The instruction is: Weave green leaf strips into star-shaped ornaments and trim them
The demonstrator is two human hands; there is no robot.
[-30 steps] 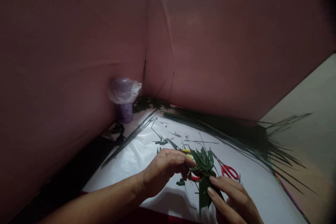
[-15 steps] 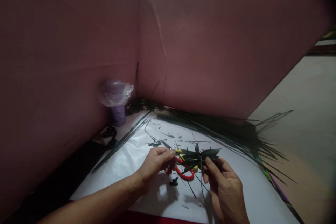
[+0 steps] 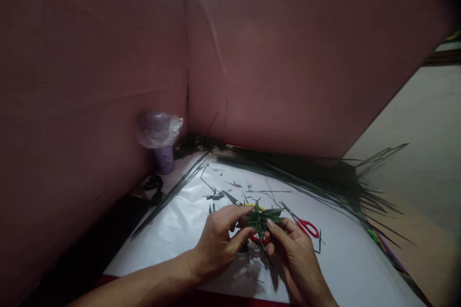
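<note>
A small dark-green piece of folded leaf strips (image 3: 260,218) is held between both hands above the white sheet. My left hand (image 3: 225,232) pinches its left side with thumb and fingers. On its right side, my right hand (image 3: 290,240) grips it between thumb and fingertips. Scissors with red and yellow handles lie behind and under the piece, their dark blades (image 3: 231,197) pointing up left and their handles partly hidden. Another pair of scissors with red handles (image 3: 309,228) lies just right of my right hand.
Long green leaf strips (image 3: 309,172) lie along the back and right edge. Thinner strips (image 3: 173,187) run down the left. Small clippings (image 3: 215,196) dot the white sheet (image 3: 176,244). A purple cup with plastic wrap (image 3: 164,156) stands back left by pink panels (image 3: 273,67).
My left hand has moved right and now grips the leaf piece, which has turned. My right hand has shifted slightly left, and the red-handled scissors beside it have come into sight.
</note>
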